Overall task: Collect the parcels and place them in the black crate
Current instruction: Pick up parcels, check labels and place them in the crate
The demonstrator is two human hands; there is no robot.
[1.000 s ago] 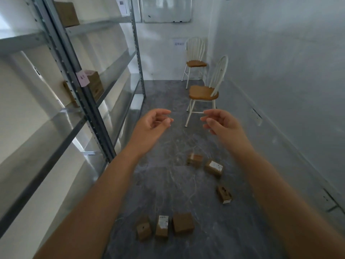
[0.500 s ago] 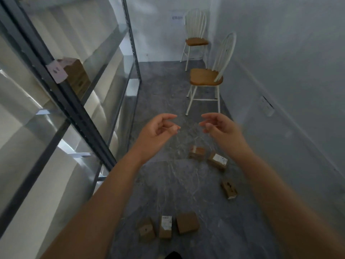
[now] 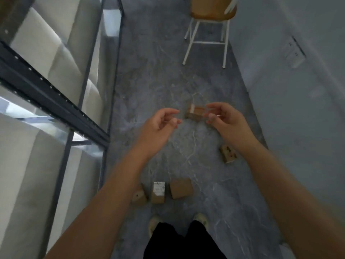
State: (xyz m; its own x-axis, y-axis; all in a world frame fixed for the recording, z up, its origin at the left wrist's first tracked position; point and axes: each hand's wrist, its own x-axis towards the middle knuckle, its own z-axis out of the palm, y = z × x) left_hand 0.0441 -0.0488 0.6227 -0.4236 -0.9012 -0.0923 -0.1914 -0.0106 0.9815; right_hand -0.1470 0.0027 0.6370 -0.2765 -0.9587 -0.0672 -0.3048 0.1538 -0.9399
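While the left hand (image 3: pixel 158 126) and right hand (image 3: pixel 227 120) hang loose and hold nothing, nothing is picked up yet. Five parcels (image 3: pixel 181 187) lie on the floor (image 3: pixel 149 81), maybe one more hidden behind the right hand. No black crate shows.

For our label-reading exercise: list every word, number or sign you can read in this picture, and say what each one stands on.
No text here is legible.
Middle near parcel, white label: dark print, too blurred to read.
Right-side parcel: dark marks, illegible.
Far parcel: pale patch, nothing readable.
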